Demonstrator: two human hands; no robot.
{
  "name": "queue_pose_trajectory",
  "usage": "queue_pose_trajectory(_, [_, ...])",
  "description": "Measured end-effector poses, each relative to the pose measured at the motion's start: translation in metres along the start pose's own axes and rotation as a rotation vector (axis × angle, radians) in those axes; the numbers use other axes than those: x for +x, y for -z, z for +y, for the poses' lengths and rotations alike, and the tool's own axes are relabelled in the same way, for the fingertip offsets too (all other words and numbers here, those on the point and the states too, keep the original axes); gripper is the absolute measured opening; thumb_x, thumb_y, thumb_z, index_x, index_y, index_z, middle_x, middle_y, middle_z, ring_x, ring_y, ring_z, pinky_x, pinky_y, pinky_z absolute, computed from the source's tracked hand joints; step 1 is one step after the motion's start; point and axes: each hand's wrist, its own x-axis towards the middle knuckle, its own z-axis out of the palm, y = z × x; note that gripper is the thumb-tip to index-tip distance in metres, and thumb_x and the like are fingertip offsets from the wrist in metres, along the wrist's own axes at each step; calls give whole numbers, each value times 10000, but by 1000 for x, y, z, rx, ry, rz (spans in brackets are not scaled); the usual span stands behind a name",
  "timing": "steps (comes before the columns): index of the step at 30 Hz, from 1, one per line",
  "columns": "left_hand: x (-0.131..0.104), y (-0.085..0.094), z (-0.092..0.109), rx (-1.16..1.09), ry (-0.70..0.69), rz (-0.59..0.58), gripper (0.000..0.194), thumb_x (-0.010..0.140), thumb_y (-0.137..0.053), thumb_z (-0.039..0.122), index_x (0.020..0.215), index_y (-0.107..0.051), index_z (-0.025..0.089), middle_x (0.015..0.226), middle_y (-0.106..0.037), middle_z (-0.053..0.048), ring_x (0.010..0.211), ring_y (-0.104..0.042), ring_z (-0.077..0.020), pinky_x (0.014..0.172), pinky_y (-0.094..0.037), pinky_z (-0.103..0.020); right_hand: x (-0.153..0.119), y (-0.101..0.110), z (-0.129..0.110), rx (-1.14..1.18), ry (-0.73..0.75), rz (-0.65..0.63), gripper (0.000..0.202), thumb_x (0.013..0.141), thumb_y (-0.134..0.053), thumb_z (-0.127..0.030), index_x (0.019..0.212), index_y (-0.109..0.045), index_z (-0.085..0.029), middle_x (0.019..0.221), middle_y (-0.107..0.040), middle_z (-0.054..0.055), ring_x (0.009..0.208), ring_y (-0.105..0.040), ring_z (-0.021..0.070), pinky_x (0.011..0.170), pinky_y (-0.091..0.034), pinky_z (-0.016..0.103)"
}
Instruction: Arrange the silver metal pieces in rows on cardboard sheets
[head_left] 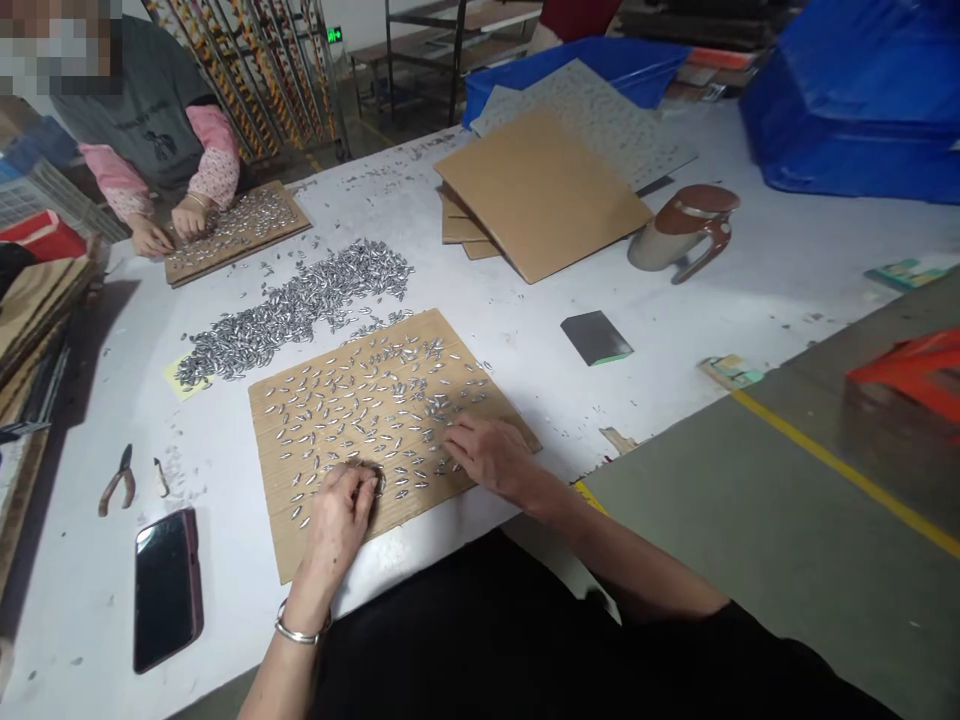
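Observation:
A brown cardboard sheet [274,520] lies in front of me, with many small silver spindle-shaped metal pieces [367,430] spread over it, some in loose rows. My left hand [337,515] rests at the sheet's near edge, thumb and fingers pinched together; whatever is between them is too small to make out. Over the right part of the sheet, my right hand [491,455] has its fingers bent together and down among the pieces, its fingertips partly hidden. Behind the sheet stretches a long heap of the same silver pieces [300,300].
A co-worker's hands [191,215] work at another cardboard sheet [292,205]. Pliers [120,485] and a phone [166,590] lie left. Stacked cardboard [544,200], a lidded mug [679,230], a dark block [598,338] and a blue bin [862,120] stand on the right side.

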Motion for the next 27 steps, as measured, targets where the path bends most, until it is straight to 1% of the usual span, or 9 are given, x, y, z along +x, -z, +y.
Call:
queue_pose_trajectory(2, [2,-1,1,3,-4,-8,226,990,-506,313,895,-685,214,879,-691,-60,804,-670,-197,791,-566,-332,3,4,4,-7,-21,-29,281,1051,-459,-296,1013,-721,-202,997,-673,71,878,-628,171,742,-405,260])
queue_pose_trajectory(5, [3,-5,5,3,-1,-33,230,994,-509,319,892,-686,213,896,-692,-64,823,-667,-200,799,-560,-330,13,3,1,-33,26,-116,297,1051,-450,-307,1003,-720,-190,1023,-679,87,878,-641,182,749,-413,270])
queue_pose_trajectory(9, [2,-8,11,-9,2,-59,240,998,-498,324,896,-683,210,870,-683,-63,819,-663,-210,801,-552,-345,27,2,-6,-71,65,-179,261,1022,-461,-239,979,-704,-154,1045,-678,113,897,-637,201,782,-419,286])
queue_pose_trajectory(12, [0,-7,13,-12,12,-57,230,994,-503,314,888,-679,213,863,-680,-60,809,-662,-208,794,-548,-342,30,0,-7,-75,130,-167,216,993,-477,-190,1000,-684,-129,1043,-671,131,903,-616,215,803,-425,307])
queue_pose_trajectory(16, [-1,-7,14,-16,7,-48,216,989,-511,305,886,-679,215,873,-685,-60,814,-666,-206,797,-552,-339,24,-10,-6,-84,205,-100,227,995,-446,-144,965,-670,-134,986,-669,132,870,-586,215,796,-410,321])
queue_pose_trajectory(20, [5,-9,17,-32,-15,-56,225,992,-502,294,871,-674,216,862,-689,-61,811,-668,-203,799,-560,-340,17,-8,-3,-22,269,-112,245,1019,-460,-184,926,-684,-153,967,-671,97,867,-587,187,762,-387,288])
queue_pose_trajectory(23, [12,-11,19,-35,-34,-66,229,995,-492,286,872,-671,216,873,-693,-65,814,-668,-201,806,-564,-344,19,1,5,31,214,-101,270,1044,-464,-250,930,-694,-165,1008,-671,79,862,-592,163,720,-372,261])
queue_pose_trajectory(25, [17,-11,21,-16,-33,-67,227,993,-493,282,869,-671,214,886,-697,-70,836,-670,-210,817,-563,-355,24,5,9,19,131,-65,283,1053,-454,-280,957,-699,-175,1018,-667,73,864,-592,161,707,-364,256])
queue_pose_trajectory(27, [22,-11,23,1,-28,-75,229,991,-491,276,868,-673,212,898,-700,-74,856,-671,-218,828,-561,-364,32,6,12,-20,85,-52,271,1047,-459,-275,972,-703,-182,1008,-665,72,870,-593,170,710,-364,260])
